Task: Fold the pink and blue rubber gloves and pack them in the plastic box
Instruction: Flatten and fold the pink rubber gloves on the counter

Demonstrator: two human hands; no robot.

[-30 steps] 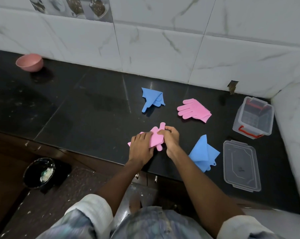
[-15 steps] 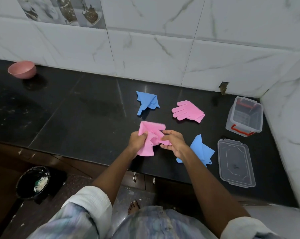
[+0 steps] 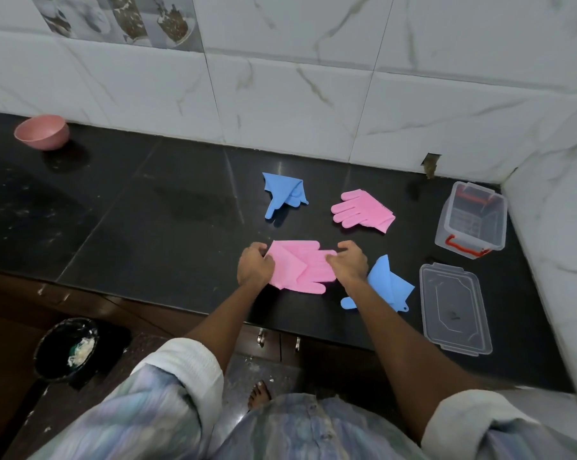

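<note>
A pink rubber glove [image 3: 300, 268] is stretched between both hands above the black counter, its cuff corner folded over. My left hand [image 3: 254, 265] grips its cuff end and my right hand [image 3: 348, 263] grips its finger end. A second pink glove [image 3: 363, 210] lies flat further back. One blue glove [image 3: 284, 194] lies folded at the back, another blue glove [image 3: 388, 285] lies just right of my right wrist. The clear plastic box [image 3: 471, 219] with red handles stands open at the right, and its lid [image 3: 453, 307] lies in front of it.
A pink bowl [image 3: 42, 131] sits at the counter's far left by the tiled wall. A white tiled side wall closes the right end behind the box. Below the counter edge a black bucket [image 3: 66, 348] stands on the floor.
The pink glove was pressed on the counter under both hands, then lifted and turned. Now it is spread out sideways between my two hands.
</note>
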